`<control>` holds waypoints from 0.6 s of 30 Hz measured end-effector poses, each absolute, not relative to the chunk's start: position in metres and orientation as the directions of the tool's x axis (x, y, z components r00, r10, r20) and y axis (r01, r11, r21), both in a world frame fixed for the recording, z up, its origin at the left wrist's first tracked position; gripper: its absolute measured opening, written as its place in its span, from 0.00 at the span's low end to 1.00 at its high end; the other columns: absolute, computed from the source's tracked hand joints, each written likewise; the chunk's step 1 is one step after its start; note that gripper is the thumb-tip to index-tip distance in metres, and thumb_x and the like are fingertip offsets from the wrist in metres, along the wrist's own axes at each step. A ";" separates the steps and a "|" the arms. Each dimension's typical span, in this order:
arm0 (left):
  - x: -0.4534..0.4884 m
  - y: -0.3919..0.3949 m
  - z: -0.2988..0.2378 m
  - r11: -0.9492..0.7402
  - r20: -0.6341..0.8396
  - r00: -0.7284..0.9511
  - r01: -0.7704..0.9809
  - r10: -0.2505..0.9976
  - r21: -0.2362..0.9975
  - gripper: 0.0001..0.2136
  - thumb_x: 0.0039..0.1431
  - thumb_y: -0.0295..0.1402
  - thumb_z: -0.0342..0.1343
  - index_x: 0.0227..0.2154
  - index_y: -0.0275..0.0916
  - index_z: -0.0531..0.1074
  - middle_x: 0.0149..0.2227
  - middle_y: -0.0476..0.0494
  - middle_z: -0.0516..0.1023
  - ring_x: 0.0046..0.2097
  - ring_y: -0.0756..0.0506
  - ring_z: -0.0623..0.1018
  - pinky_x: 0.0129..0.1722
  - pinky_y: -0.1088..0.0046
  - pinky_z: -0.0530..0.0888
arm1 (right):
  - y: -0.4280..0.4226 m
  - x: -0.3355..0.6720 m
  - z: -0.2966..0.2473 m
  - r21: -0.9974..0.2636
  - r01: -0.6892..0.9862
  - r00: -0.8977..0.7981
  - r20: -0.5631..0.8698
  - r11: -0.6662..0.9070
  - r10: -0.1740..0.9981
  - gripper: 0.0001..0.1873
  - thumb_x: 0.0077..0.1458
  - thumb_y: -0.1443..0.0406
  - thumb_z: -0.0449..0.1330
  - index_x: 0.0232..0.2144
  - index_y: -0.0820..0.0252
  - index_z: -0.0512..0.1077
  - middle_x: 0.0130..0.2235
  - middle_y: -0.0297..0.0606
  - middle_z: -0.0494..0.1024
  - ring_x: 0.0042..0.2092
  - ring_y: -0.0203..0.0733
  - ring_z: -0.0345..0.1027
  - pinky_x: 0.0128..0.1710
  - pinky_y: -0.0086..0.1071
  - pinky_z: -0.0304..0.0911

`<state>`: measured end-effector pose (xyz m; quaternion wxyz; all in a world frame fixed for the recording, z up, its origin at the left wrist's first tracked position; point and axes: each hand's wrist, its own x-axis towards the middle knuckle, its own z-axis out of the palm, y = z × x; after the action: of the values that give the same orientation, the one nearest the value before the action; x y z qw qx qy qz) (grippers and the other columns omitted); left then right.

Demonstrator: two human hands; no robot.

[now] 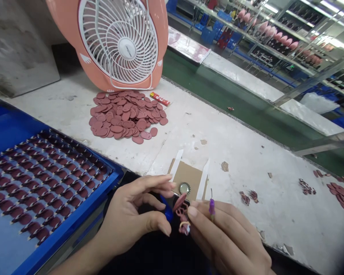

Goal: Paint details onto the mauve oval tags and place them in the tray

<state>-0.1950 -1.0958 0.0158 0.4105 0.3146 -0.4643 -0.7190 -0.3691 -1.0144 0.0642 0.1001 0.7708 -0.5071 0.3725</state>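
- Left hand (130, 215): raised above the desk's near edge, palm turned toward the right hand, fingers curved and thumb low; its grip is closed around a blue plastic handle (167, 209).
- Right hand (226, 235): comes in from the lower right, fingers stacked and pointing left; its grip is clamped on a small purple tube (211, 207), which stands nearly upright with a thin stem at its top.
- Pink figurine piece (182, 219): between the hands, just beside the blue handle, with its long axis running roughly up and down and its flat oval end (179, 202) tilted up toward the bottle cap. A yellow ring (184, 225) circles its lower part. Which hand carries it cannot be told.
- Desk (232, 160): a metal bottle cap (184, 188) lies on a cardboard square (187, 177) between two white strips (176, 165).
- Blue tray (74, 198): at the left, holding tight rows of maroon shaped pieces (37, 187).
- Farther off, a loose pile of maroon oval discs (126, 116) lies near a red packet (159, 99) and a pink fan (117, 42).
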 end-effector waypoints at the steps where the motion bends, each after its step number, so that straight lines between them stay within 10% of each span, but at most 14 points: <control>1: -0.196 -1.093 0.014 -0.155 -0.034 -0.377 0.295 -0.926 0.943 0.26 0.31 0.25 0.77 0.38 0.51 0.83 0.34 0.49 0.84 0.32 0.48 0.82 0.29 0.81 0.81 | -1.016 -0.368 0.060 -0.195 -0.872 0.189 0.712 -0.449 -0.676 0.08 0.58 0.75 0.64 0.41 0.69 0.77 0.36 0.41 0.81 0.40 0.41 0.78 0.37 0.29 0.77; 18: -0.224 -1.068 0.005 -0.192 -0.053 -0.249 0.578 -0.967 0.793 0.10 0.47 0.27 0.71 0.32 0.44 0.78 0.34 0.48 0.85 0.38 0.47 0.83 0.35 0.80 0.77 | -1.024 -0.359 0.033 -0.091 -0.901 0.225 0.739 -0.425 -0.635 0.13 0.60 0.72 0.64 0.48 0.64 0.77 0.39 0.40 0.81 0.37 0.42 0.77 0.36 0.30 0.73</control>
<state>-0.2239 -1.0684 0.0046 0.5398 0.2898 -0.3356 -0.7156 -0.3595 -1.0244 0.0327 0.1819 0.7613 -0.5043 0.3646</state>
